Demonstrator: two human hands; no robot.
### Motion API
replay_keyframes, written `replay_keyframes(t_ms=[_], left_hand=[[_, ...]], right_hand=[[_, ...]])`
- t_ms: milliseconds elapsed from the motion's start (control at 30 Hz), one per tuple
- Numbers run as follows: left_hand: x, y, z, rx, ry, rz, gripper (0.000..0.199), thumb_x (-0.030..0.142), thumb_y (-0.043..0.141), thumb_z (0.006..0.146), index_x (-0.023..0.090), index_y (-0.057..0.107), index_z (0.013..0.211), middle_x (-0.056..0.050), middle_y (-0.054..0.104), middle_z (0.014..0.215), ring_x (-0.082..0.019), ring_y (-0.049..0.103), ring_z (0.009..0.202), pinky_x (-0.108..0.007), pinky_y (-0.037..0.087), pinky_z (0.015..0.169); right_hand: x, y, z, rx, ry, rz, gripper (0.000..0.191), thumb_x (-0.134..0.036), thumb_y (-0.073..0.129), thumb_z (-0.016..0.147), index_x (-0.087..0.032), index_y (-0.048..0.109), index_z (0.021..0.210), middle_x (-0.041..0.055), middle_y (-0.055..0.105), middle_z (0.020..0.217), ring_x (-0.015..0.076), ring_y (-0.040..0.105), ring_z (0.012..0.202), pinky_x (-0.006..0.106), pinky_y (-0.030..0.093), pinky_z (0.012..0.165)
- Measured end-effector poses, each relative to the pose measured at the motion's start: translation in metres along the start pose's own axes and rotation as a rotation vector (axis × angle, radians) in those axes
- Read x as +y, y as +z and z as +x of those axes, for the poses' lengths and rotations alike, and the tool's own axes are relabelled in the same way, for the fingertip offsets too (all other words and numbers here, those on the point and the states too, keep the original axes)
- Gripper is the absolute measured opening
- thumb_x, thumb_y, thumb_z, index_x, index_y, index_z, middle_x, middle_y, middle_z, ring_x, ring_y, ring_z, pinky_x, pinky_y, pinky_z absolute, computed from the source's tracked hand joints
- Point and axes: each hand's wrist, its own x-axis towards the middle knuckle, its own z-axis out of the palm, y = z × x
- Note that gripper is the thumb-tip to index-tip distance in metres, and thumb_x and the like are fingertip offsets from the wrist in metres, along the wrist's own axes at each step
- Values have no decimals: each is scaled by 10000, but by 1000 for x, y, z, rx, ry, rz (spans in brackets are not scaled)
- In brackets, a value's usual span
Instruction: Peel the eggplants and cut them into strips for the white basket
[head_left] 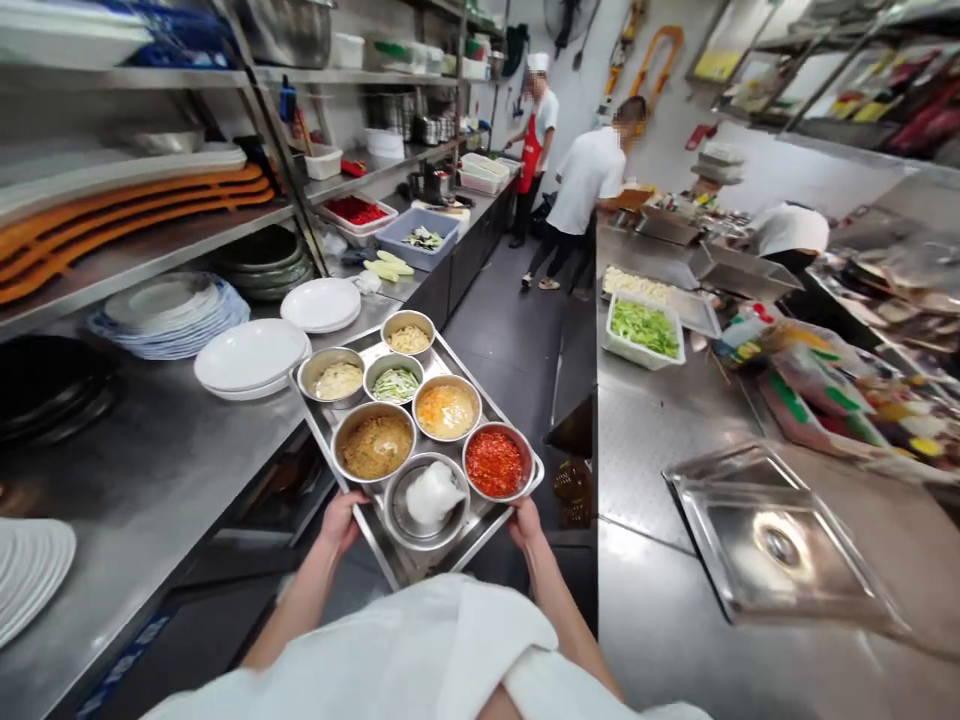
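Note:
A rectangular metal tray (480, 528) is held level in front of my body, over the aisle. My left hand (343, 520) grips its left edge, and my right hand (524, 522) is closed on the right edge. Several round metal bowls stand on it. One bowl (493, 462) has chopped red chili, another (373, 443) a brown paste, and a third (447, 408) an orange-yellow liquid. Nearest me, a bowl (427, 502) holds a white lump. Behind are bowls with sliced greens (395, 381) and pale pieces (409, 335). My fingertips are hidden beneath the tray.
White plates (251, 357) are stacked on the left counter (187, 465), close to the tray's far-left corner. On the right counter (637, 450) lie a metal lid (780, 535) and a tub of chopped greens (643, 328). Two people (589, 180) stand ahead along the aisle (491, 300).

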Motion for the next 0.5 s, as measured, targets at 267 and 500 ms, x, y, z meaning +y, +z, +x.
replay_keyframes(t_ms=[267,500], left_hand=[[20,78,41,-44,109,-69,447,71,748,436,157,713,873,-19,740,733,-282,786,787,-379,659,764],[27,128,75,39,116,-95,429,86,721,450,163,684,871,17,708,723,-169,689,630,-270,585,633]], right_hand=[[-33,4,112,-74,52,27,473,-202,780,478,-232,800,949,7,815,860,300,768,885,476,633,940],[-65,14,176,-82,116,29,545,-161,792,481,-222,793,1022,1,811,915,280,737,954,420,606,941]])
